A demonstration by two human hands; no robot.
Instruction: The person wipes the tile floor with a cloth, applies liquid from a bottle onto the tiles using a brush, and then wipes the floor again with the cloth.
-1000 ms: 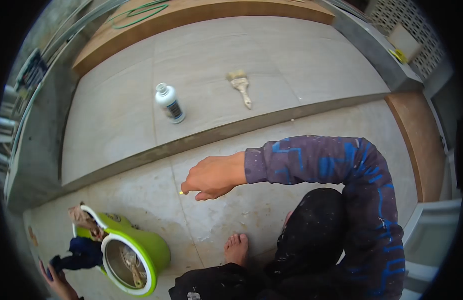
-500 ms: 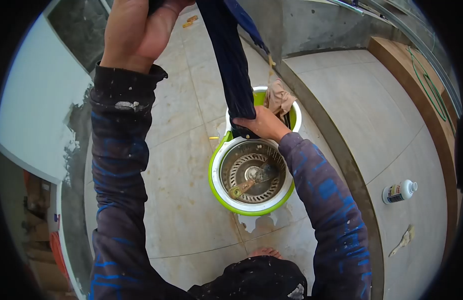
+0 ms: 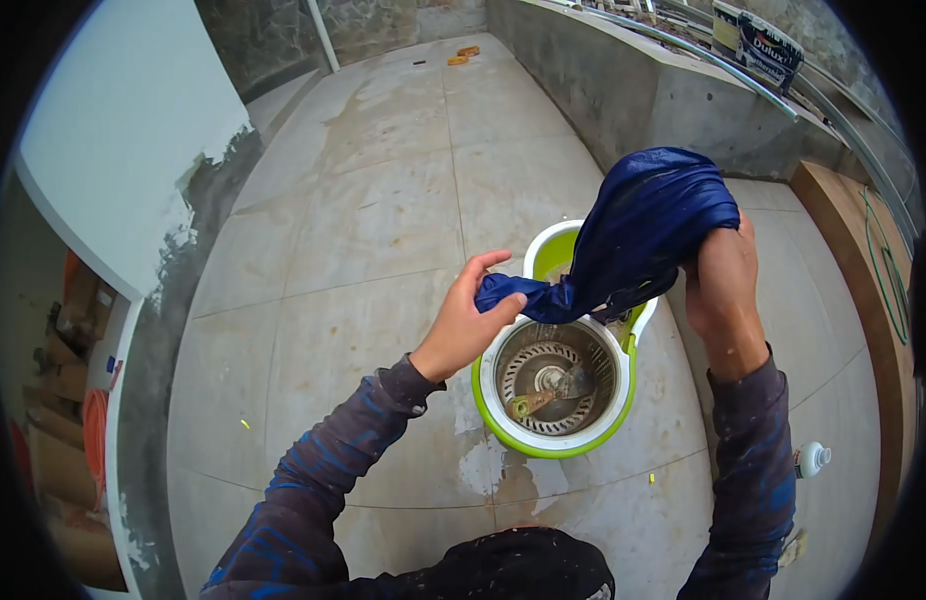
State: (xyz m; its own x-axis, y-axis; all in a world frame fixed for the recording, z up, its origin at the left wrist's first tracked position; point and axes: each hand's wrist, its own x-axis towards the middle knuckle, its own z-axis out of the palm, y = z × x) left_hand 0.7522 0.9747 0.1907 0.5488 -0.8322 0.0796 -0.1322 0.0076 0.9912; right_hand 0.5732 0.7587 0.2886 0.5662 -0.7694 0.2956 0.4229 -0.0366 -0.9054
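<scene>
A dark blue cloth [image 3: 655,215], wet-looking and bunched, hangs between my two hands above the spin mop bucket [image 3: 480,395]. My left hand [image 3: 461,320] is closed on its narrow twisted end, thumb on top. On the right, my right hand [image 3: 725,285] grips the wide folded part, its fingers mostly hidden behind the cloth. Below, the bucket's metal spin basket [image 3: 583,355] holds a putty knife [image 3: 533,402] with a worn handle. Behind the basket, the green water compartment [image 3: 555,250] is partly covered by the cloth.
Wet patches mark the tiled floor [image 3: 363,400]. To the right are a low concrete wall [image 3: 593,110], a white bottle [image 3: 812,459], a brush [image 3: 793,548] and a green hose [image 3: 883,270] on a brown ledge. A Dulux paint bucket [image 3: 768,50] stands far right.
My left hand has come down from high up to the cloth's narrow end, while my right hand has risen rightward from the bucket. The cloth, stretched before, is now bunched. The view has tilted up.
</scene>
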